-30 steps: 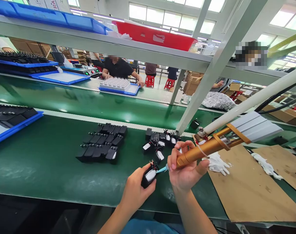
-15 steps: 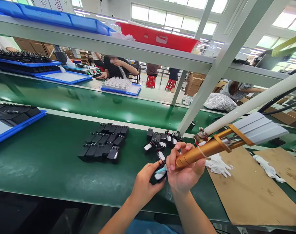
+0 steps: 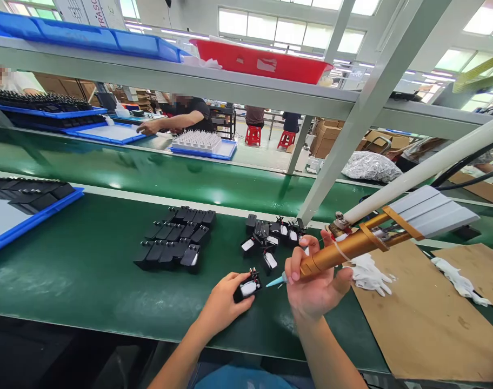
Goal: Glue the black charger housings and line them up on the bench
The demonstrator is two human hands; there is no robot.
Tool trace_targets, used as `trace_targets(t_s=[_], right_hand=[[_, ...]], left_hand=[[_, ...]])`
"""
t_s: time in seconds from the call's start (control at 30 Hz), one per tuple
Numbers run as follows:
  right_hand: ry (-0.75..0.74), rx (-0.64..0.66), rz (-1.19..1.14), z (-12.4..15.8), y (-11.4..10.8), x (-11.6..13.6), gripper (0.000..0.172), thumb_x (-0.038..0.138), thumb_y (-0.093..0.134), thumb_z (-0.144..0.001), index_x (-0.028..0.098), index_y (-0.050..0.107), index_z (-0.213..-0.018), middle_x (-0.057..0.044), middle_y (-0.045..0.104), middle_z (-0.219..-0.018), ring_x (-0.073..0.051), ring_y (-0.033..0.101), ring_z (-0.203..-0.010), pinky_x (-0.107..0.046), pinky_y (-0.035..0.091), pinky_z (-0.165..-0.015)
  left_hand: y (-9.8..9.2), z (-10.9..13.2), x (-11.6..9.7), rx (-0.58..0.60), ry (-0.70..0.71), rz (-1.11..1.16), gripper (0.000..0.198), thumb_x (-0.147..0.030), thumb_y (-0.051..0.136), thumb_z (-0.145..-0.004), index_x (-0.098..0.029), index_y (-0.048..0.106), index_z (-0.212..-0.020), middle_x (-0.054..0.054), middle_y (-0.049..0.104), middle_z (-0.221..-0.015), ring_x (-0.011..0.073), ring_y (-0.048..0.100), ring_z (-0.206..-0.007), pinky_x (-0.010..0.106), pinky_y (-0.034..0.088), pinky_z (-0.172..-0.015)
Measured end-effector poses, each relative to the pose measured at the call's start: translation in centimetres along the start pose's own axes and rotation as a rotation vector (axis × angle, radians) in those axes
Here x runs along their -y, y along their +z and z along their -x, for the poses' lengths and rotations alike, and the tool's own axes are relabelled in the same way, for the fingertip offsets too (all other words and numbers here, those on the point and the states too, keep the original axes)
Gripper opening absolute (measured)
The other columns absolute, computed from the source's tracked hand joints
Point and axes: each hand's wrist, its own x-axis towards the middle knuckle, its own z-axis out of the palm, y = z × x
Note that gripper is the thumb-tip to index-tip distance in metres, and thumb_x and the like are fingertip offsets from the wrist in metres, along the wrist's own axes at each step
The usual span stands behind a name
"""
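Between the thumb and fingers of my left hand (image 3: 224,300) is a small black plastic housing (image 3: 247,287) with a white part inside and short pins at its top. My right hand (image 3: 313,275) grips a gold glue dispenser (image 3: 335,252) whose pale blue nozzle tip (image 3: 275,281) points at the housing, a short gap away from it. Behind them lies a loose group of black housings (image 3: 271,261), several showing white parts. To the left, more black housings (image 3: 169,251) lie in rows on the green bench.
A blue-rimmed tray (image 3: 39,214) of black pieces stands at the left. White gloves (image 3: 370,274) lie on cardboard (image 3: 425,324) at the right. A slanted metal post (image 3: 339,151) and a white pole (image 3: 417,167) rise behind my right hand. A co-worker sits across the bench.
My left hand has moved left with the housing, away from the nozzle tip. The dispenser has shifted slightly right. Across the bench, the co-worker's arm now reaches out toward a tray.
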Motion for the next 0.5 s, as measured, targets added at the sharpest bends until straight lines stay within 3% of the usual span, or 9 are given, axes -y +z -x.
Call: trace_targets(t_s=[0.13, 0.23, 0.37, 0.5], right_hand=[[-0.011, -0.019, 0.017, -0.5, -1.2, 0.1, 0.052, 0.067, 0.044, -0.076, 0.031, 0.054, -0.112, 0.001, 0.053, -0.088, -0.005, 0.040, -0.038, -0.021, 0.030, -0.030], [-0.013, -0.026, 0.010, -0.8, -1.9, 0.1, 0.051, 0.066, 0.046, -0.076, 0.030, 0.054, -0.111, 0.001, 0.055, -0.088, -0.006, 0.040, -0.038, -0.021, 0.031, -0.030], [-0.016, -0.005, -0.015, -1.1, -2.7, 0.0, 0.048, 0.063, 0.046, -0.078, 0.030, 0.054, -0.111, 0.001, 0.055, -0.088, -0.006, 0.042, -0.039, -0.022, 0.032, -0.031], [-0.026, 0.031, -0.012, -1.3, -3.5, 0.0, 0.043, 0.062, 0.044, -0.079, 0.027, 0.058, -0.100, 0.000, 0.054, -0.090, -0.006, 0.044, -0.040, -0.022, 0.032, -0.032]], left_hand=[[-1.7, -0.1, 0.9, 0.131, -0.030, 0.126, 0.054, -0.031, 0.066, -0.079, -0.025, 0.052, -0.131, 0.009, 0.059, -0.130, 0.0237, 0.058, -0.116, 0.040, 0.046, -0.099], [-1.4, -1.0, 0.6, 0.166, -0.064, 0.258, 0.053, -0.036, 0.060, -0.084, -0.024, 0.048, -0.135, 0.009, 0.054, -0.136, 0.0240, 0.052, -0.123, 0.042, 0.042, -0.104], [0.1, -2.0, 0.0, 0.123, -0.058, 0.328, 0.032, -0.021, 0.047, -0.088, -0.021, 0.058, -0.119, 0.007, 0.066, -0.119, 0.0194, 0.060, -0.112, 0.035, 0.049, -0.095], [0.0, -1.7, -0.6, 0.041, 0.043, 0.077, 0.040, -0.009, 0.045, -0.082, -0.022, 0.059, -0.116, 0.004, 0.067, -0.101, 0.0171, 0.063, -0.094, 0.032, 0.051, -0.085]])
